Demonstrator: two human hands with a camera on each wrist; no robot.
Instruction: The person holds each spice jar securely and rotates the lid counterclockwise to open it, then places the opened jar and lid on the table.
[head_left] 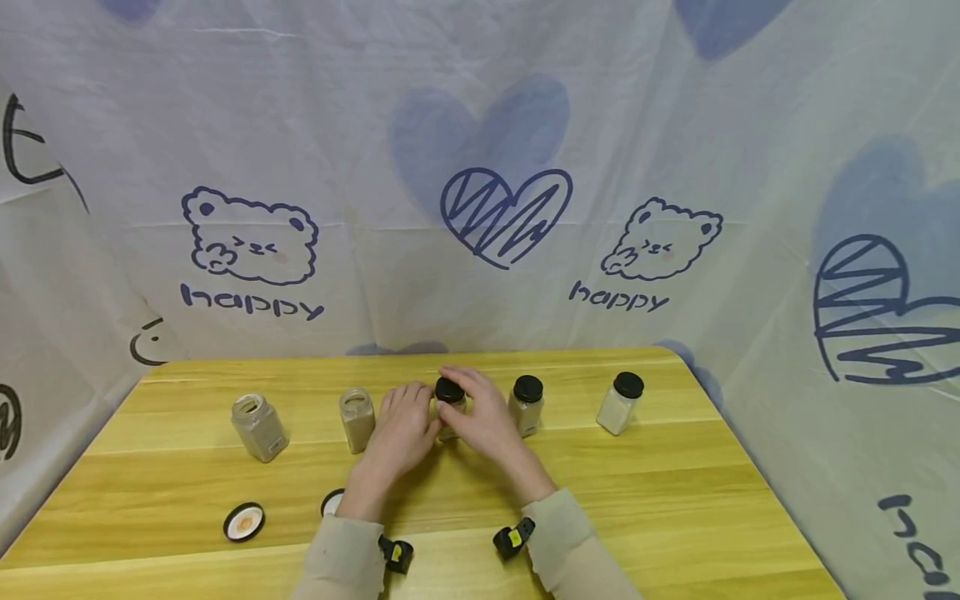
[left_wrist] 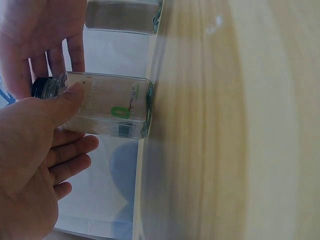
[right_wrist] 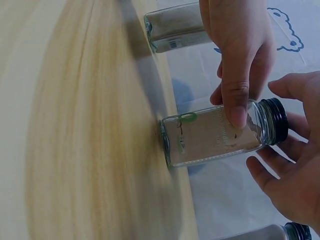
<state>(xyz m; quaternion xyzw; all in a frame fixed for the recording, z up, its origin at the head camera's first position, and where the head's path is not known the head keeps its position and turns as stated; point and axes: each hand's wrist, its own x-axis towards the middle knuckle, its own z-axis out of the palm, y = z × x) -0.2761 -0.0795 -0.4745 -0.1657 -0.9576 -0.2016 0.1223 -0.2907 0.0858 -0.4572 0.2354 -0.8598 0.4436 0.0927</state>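
At the table's middle stands a square glass jar (right_wrist: 200, 137) with a black lid (right_wrist: 276, 120) and brownish contents. My left hand (head_left: 402, 423) holds it below the neck, thumb on the near face and index finger behind; the other fingers stick out past it. Around the lid my right hand (head_left: 483, 412) is loosely spread. In the right wrist view its thumb stands apart from the lid, and its fingers are behind and beside it; contact is unclear. Left of the hands are an uncapped jar (head_left: 357, 421) and another uncapped jar (head_left: 261, 429).
Right of the hands stand a black-lidded jar (head_left: 528, 408) and, farther right, a capped jar with pale contents (head_left: 618, 408). A loose lid (head_left: 244, 522) lies inside up at the left front. Another lid (head_left: 331, 502) is partly behind the left forearm. Printed cloth (head_left: 495, 317) hangs behind the wooden table (head_left: 675, 517).
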